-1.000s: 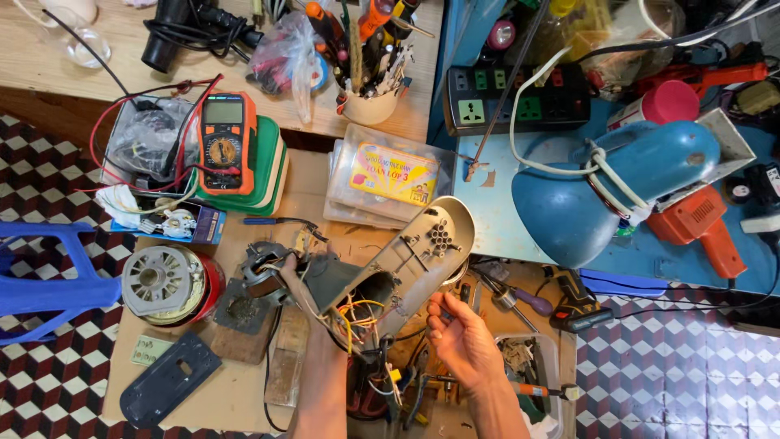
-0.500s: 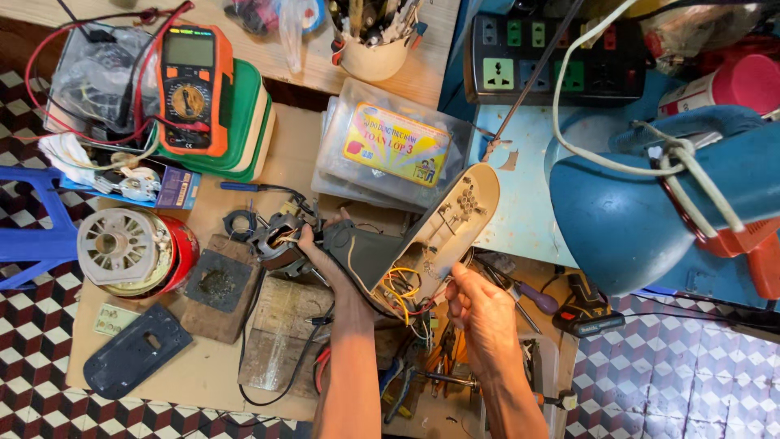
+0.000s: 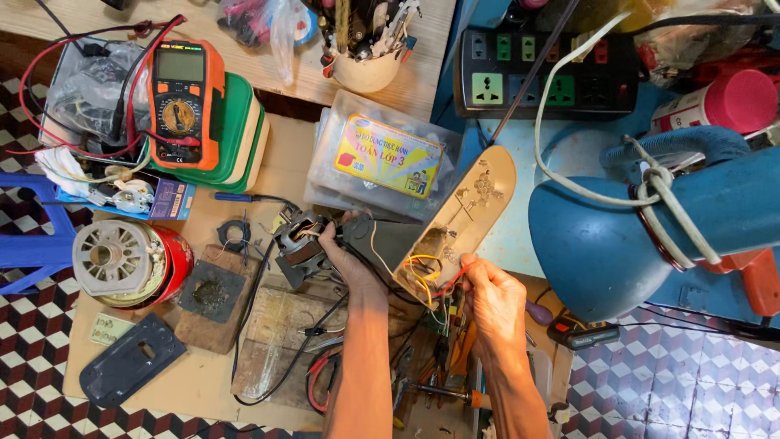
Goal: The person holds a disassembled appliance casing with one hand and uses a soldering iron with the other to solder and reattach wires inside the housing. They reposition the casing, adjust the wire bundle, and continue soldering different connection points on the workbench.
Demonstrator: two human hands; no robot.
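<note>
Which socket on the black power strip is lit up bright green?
The socket at the left end of the power strip; it is large and pale green, the others small and darker.

Your left hand (image 3: 345,256) covers the end of the dark part it grips beside the beige panel (image 3: 459,219) | your right hand (image 3: 491,305) hides where that panel's wires end | below the panel, small tools blur together | right of it, the blue lamp (image 3: 642,236) is cut off.
</note>
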